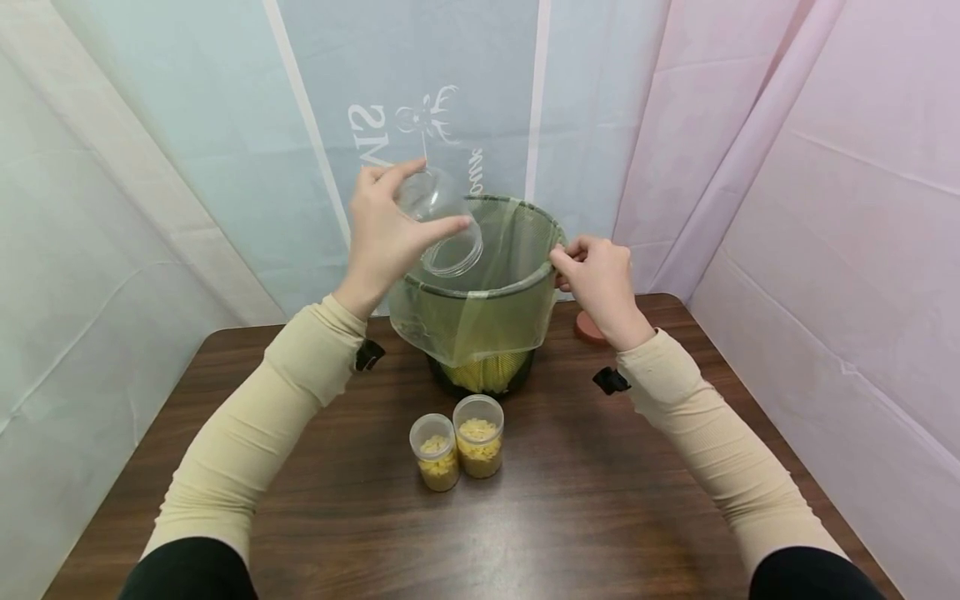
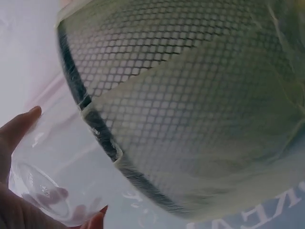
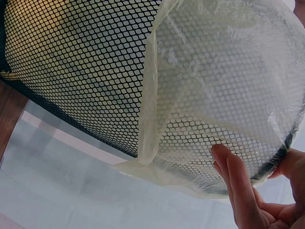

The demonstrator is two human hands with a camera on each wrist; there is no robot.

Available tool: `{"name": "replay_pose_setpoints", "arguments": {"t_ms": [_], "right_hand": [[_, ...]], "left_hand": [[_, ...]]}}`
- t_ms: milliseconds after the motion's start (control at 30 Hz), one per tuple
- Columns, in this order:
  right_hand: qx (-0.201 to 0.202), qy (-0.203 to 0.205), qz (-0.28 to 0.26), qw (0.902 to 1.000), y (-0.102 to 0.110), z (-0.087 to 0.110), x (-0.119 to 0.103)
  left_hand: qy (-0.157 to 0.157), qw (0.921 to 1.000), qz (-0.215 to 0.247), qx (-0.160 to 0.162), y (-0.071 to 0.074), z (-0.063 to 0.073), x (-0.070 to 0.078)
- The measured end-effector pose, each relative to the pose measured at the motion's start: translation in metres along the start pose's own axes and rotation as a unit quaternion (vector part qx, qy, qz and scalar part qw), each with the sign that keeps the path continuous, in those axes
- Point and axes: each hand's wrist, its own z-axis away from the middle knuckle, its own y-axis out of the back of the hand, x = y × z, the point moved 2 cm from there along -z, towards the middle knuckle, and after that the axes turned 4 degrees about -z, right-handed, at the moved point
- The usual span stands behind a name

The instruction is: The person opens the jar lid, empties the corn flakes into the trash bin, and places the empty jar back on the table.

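Observation:
My left hand (image 1: 384, 229) holds a clear plastic jar (image 1: 442, 196) between thumb and fingers. The jar is see-through with nothing visible inside, and its threaded mouth tilts down over the mesh bin (image 1: 480, 385). A thin yellowish plastic bag (image 1: 468, 321) lines the bin and folds down over its dark rim. At the bin's right side my right hand (image 1: 600, 279) pinches the bag and rim. In the right wrist view, the fingers (image 3: 238, 186) lie against the bag outside and the thumb is at the rim. The left wrist view shows the jar (image 2: 47, 167) beside the bin's rim.
Two small clear jars, a shorter one (image 1: 437, 467) and a taller one (image 1: 480, 454), stand in front of the bin with yellow pieces inside. A reddish round lid (image 1: 588, 327) lies behind the right wrist. Curtains surround the dark wooden table (image 1: 375, 533) at the back and sides.

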Motion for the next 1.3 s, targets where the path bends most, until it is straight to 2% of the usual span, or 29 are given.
{"name": "replay_pose_setpoints", "arguments": {"t_ms": [67, 133, 200, 267, 333, 367, 433, 467, 500, 633, 733, 800, 867, 1000, 1133, 1200, 1233, 1300], "right_hand": [[-0.001, -0.001, -0.002, 1.0000, 0.000, 0.000, 0.000], [0.000, -0.003, -0.004, 1.0000, 0.000, -0.001, 0.000], [0.002, -0.005, -0.004, 1.0000, 0.000, 0.000, 0.000], [0.003, -0.008, -0.005, 1.0000, 0.000, 0.000, 0.000], [0.005, -0.009, -0.003, 0.9999, 0.000, 0.000, 0.000], [0.005, -0.009, -0.002, 1.0000, 0.000, 0.000, 0.000], [0.004, -0.008, 0.000, 1.0000, 0.000, 0.000, 0.000], [0.004, -0.008, 0.000, 1.0000, 0.000, -0.001, 0.000], [0.004, -0.007, 0.001, 1.0000, 0.000, -0.001, 0.000], [0.003, -0.006, -0.002, 1.0000, 0.001, -0.001, -0.001], [0.003, -0.008, -0.005, 0.9999, 0.001, 0.000, -0.001], [0.002, -0.011, -0.006, 0.9999, 0.001, 0.000, -0.001], [0.003, -0.011, -0.004, 0.9999, 0.002, 0.000, -0.001], [0.005, -0.010, 0.002, 0.9999, 0.002, 0.000, -0.001], [0.006, -0.007, 0.004, 0.9999, 0.002, 0.000, -0.001], [0.005, -0.008, 0.002, 1.0000, 0.002, 0.000, -0.002], [0.004, -0.008, 0.001, 1.0000, 0.002, 0.000, -0.002], [0.001, -0.010, -0.002, 1.0000, 0.002, 0.000, -0.002]], "left_hand": [[0.071, 0.9964, 0.036, -0.030, 0.003, -0.003, -0.006], [0.133, 0.9846, 0.095, -0.062, 0.004, -0.006, -0.012], [0.185, 0.9655, 0.163, -0.086, 0.004, -0.008, -0.018], [0.229, 0.9388, 0.238, -0.098, 0.004, -0.009, -0.023], [0.257, 0.9146, 0.296, -0.100, 0.003, -0.010, -0.026], [0.265, 0.9078, 0.309, -0.101, 0.002, -0.010, -0.026], [0.268, 0.9031, 0.321, -0.100, 0.003, -0.010, -0.026], [0.263, 0.9069, 0.314, -0.099, 0.003, -0.010, -0.025], [0.258, 0.9139, 0.298, -0.097, 0.004, -0.010, -0.023], [0.210, 0.9543, 0.196, -0.082, 0.007, -0.007, -0.016], [0.142, 0.9832, 0.100, -0.057, 0.007, -0.003, -0.009], [0.080, 0.9952, 0.043, -0.034, 0.005, -0.001, -0.005], [0.011, 0.9999, 0.002, -0.011, 0.002, 0.002, 0.000], [-0.092, 0.9948, -0.042, -0.002, -0.004, 0.007, 0.008], [-0.160, 0.9834, -0.083, -0.025, -0.008, 0.010, 0.011], [-0.204, 0.9721, -0.109, -0.041, -0.010, 0.010, 0.011], [-0.233, 0.9636, -0.123, -0.048, -0.011, 0.011, 0.011], [-0.295, 0.9417, -0.150, -0.061, -0.014, 0.012, 0.011]]}}
